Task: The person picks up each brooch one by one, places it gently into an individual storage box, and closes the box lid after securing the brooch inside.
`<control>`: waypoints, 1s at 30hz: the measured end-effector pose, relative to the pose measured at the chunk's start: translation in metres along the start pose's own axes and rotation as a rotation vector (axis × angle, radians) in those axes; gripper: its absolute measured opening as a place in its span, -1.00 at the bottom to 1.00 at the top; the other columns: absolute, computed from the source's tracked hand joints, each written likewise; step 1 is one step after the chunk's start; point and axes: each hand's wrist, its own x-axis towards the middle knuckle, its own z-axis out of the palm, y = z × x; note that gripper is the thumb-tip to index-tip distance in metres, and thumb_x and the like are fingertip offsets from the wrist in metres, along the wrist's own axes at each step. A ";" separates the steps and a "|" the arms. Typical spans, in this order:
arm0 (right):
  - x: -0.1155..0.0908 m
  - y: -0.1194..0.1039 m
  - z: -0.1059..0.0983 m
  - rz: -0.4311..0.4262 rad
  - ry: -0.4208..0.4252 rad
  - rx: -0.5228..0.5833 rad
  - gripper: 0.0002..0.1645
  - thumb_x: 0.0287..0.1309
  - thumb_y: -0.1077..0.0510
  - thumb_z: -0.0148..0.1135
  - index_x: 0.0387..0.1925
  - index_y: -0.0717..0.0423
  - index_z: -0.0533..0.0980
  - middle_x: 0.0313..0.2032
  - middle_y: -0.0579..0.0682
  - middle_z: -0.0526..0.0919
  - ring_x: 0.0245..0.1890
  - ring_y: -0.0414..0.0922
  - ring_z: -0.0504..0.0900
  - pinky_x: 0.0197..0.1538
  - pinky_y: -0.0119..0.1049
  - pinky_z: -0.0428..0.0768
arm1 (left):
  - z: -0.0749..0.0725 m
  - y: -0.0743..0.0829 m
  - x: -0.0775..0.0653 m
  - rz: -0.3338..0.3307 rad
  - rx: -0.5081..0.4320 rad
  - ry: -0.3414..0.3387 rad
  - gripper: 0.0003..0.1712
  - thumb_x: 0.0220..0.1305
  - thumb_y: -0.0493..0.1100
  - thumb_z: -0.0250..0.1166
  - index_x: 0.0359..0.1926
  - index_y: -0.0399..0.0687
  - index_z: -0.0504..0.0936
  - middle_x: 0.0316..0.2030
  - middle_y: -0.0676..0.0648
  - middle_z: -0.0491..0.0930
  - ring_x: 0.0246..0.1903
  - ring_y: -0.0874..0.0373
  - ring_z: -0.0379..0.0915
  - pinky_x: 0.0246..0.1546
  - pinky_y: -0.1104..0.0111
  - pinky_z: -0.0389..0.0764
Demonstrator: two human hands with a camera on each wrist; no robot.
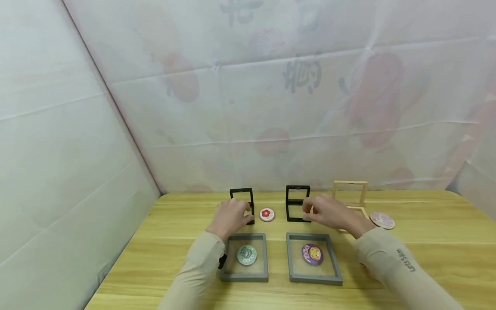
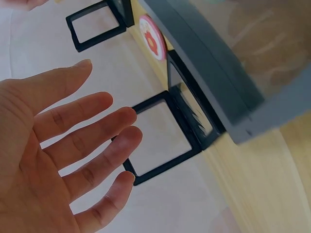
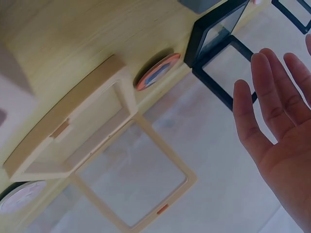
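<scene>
My left hand (image 1: 229,217) hovers over the left black display frame (image 1: 241,190), which stands hinged open. Its fingers are spread and hold nothing in the left wrist view. My right hand (image 1: 329,211) is beside the right black display frame (image 1: 298,187), also hinged open. In the right wrist view that hand's fingers are extended with nothing in them. Between the black frames lies a round badge with a red flower (image 1: 267,214). Nearer me, a grey frame (image 1: 243,277) has a green badge (image 1: 246,255) on its clear film; another grey frame (image 1: 315,280) has a purple badge (image 1: 312,254).
Behind my right hand stands an open beige frame (image 1: 350,182), a pale purple badge (image 1: 382,220) at its right. The right wrist view shows an orange-rimmed badge (image 3: 158,72) between beige and black frames. A whitish fabric wall (image 1: 248,129) rises behind the wooden table (image 1: 162,258).
</scene>
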 end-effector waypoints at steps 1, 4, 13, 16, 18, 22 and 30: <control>0.001 -0.001 0.001 0.002 -0.002 -0.002 -0.93 0.31 0.21 0.33 -0.32 0.07 0.59 -0.39 -0.20 0.61 -0.45 -0.32 0.49 -0.38 -0.34 0.53 | 0.000 -0.001 -0.001 -0.007 -0.005 -0.006 -0.77 0.25 -0.11 0.48 -0.20 -0.19 0.79 -0.23 -0.12 0.77 -0.34 0.03 0.71 -0.31 0.16 0.71; 0.006 -0.003 0.003 0.006 -0.010 0.000 -0.93 0.31 0.21 0.33 -0.32 0.09 0.60 -0.40 -0.20 0.60 -0.46 -0.32 0.47 -0.37 -0.33 0.52 | 0.000 -0.005 -0.003 -0.030 -0.016 -0.021 -0.78 0.25 -0.13 0.47 -0.19 -0.20 0.80 -0.23 -0.14 0.77 -0.35 0.02 0.71 -0.29 0.14 0.71; 0.021 -0.012 0.009 0.003 -0.025 0.001 -0.95 0.31 0.24 0.33 -0.30 0.14 0.63 -0.35 -0.13 0.64 -0.40 -0.26 0.56 -0.30 -0.28 0.60 | -0.001 -0.016 -0.006 -0.053 -0.023 -0.036 -0.74 0.26 -0.12 0.47 -0.15 -0.23 0.78 -0.22 -0.15 0.76 -0.34 -0.01 0.71 -0.29 0.12 0.72; 0.027 -0.013 0.012 -0.001 -0.027 -0.010 -0.92 0.30 0.23 0.34 -0.34 0.09 0.62 -0.37 -0.14 0.63 -0.39 -0.25 0.57 -0.30 -0.28 0.60 | 0.000 -0.020 -0.005 -0.056 -0.030 -0.049 -0.73 0.25 -0.12 0.47 -0.15 -0.24 0.78 -0.24 -0.15 0.76 -0.38 0.03 0.70 -0.30 0.14 0.72; 0.032 -0.015 0.014 -0.004 -0.033 -0.009 -0.91 0.30 0.22 0.34 -0.36 0.06 0.61 -0.38 -0.15 0.63 -0.40 -0.25 0.57 -0.31 -0.29 0.60 | 0.000 -0.023 -0.004 -0.060 -0.035 -0.058 -0.74 0.24 -0.13 0.47 -0.15 -0.24 0.78 -0.25 -0.15 0.76 -0.43 0.07 0.68 -0.31 0.16 0.72; 0.041 -0.021 0.016 -0.008 -0.046 -0.017 -0.92 0.29 0.22 0.35 -0.35 0.07 0.61 -0.39 -0.15 0.63 -0.40 -0.26 0.56 -0.30 -0.30 0.58 | -0.001 -0.027 -0.003 -0.076 -0.050 -0.070 -0.76 0.24 -0.16 0.47 -0.16 -0.24 0.77 -0.27 -0.14 0.76 -0.46 0.09 0.66 -0.32 0.18 0.71; 0.054 -0.031 0.020 0.043 -0.103 -0.020 -0.89 0.32 0.20 0.34 -0.34 0.06 0.57 -0.41 -0.17 0.57 -0.42 -0.24 0.47 -0.32 -0.29 0.51 | 0.000 -0.036 -0.006 -0.104 -0.072 -0.096 -0.74 0.26 -0.16 0.46 -0.12 -0.27 0.77 -0.20 -0.18 0.75 -0.33 0.00 0.69 -0.26 0.12 0.71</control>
